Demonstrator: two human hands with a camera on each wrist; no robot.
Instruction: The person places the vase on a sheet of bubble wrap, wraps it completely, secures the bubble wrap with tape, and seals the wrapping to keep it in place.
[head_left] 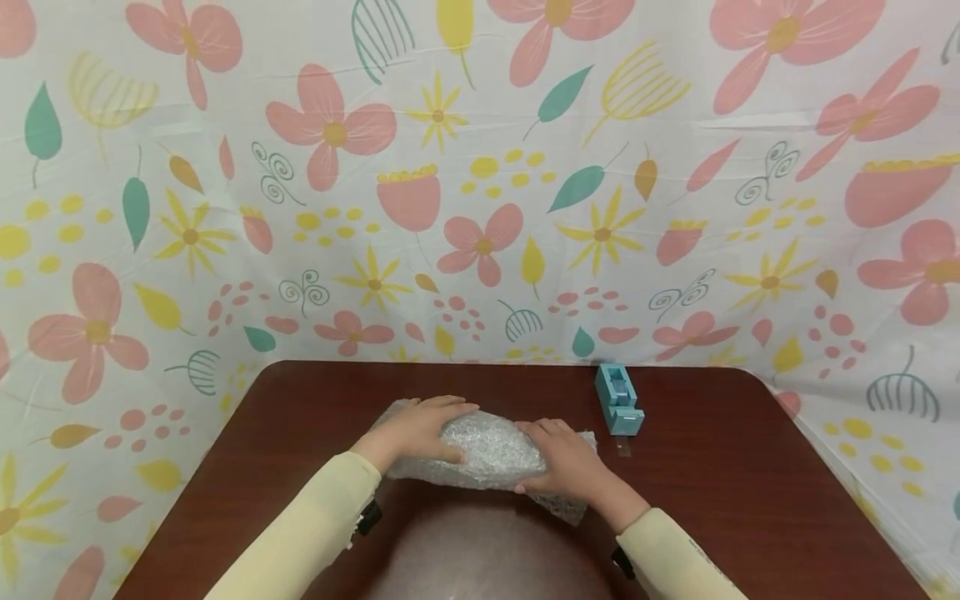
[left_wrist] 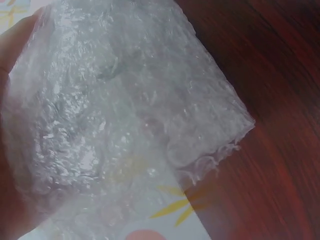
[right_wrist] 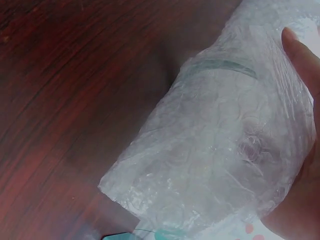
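A bundle of clear bubble wrap (head_left: 487,450) lies across the middle of the table, its wrap puffed in the centre and flattened at the ends. My left hand (head_left: 423,429) grips its left part, thumb on the near side and fingers over the top. On the right part my right hand (head_left: 566,467) holds it likewise, thumb toward the left hand. In the right wrist view, a greenish band shows on the bubble wrap (right_wrist: 200,130), with a loose flat end beyond the hand. The left wrist view shows the other end of the bubble wrap (left_wrist: 125,100), its cut edge ragged. What lies inside is hidden.
A light blue tape dispenser (head_left: 618,400) stands behind and right of the bundle, with a short piece of clear tape (head_left: 623,448) at its front. The dark red-brown table (head_left: 750,483) ends at a flower-printed curtain (head_left: 480,183) behind and at both sides.
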